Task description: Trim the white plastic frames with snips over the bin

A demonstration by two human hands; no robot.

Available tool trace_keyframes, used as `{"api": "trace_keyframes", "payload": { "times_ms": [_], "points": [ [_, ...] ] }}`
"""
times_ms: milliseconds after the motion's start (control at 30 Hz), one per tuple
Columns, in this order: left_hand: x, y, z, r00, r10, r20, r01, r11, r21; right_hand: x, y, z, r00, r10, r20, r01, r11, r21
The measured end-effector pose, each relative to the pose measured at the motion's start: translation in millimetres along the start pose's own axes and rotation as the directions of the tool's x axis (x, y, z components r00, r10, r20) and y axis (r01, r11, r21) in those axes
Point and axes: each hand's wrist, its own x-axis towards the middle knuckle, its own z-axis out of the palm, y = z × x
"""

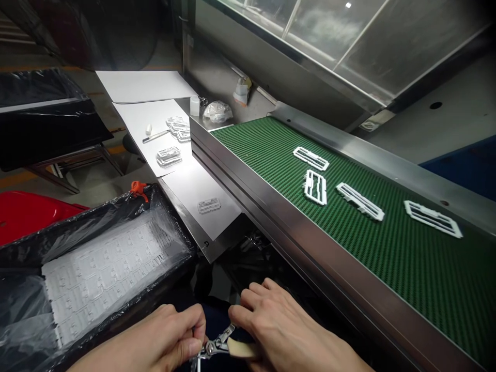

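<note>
pliers (233,347) in clasping right grip (273,320), white part (199,365) in pinching left grip (180,333), conveyor (372,258) alongside

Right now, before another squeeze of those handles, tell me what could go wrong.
First, the left hand pinches a white piece right beside the head of the hand tool gripped in the right hand, so a slip could nip a finger. Second, four white frames lie loose on the green belt; if it runs, they might bunch up while both hands are busy.
</note>
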Motion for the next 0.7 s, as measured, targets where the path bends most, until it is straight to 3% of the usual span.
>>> {"api": "trace_keyframes", "payload": {
  "times_ms": [500, 600, 700],
  "points": [
    [2, 4, 5.9, 1.000, -0.013, 0.024, 0.014, 0.999, -0.030, 7, 10, 10, 0.985, -0.116, -0.129, 0.114, 0.993, -0.026],
    [3, 7, 4.6, 1.000, -0.002, -0.015, 0.001, 0.997, -0.076, 5, 13, 12, 0.987, -0.078, -0.139, 0.086, 0.995, 0.053],
    [2, 11, 5.4, 0.990, 0.063, -0.126, -0.091, 0.969, -0.231, 1, 16, 19, 0.985, 0.060, -0.160, -0.025, 0.978, 0.209]
  ]
}}
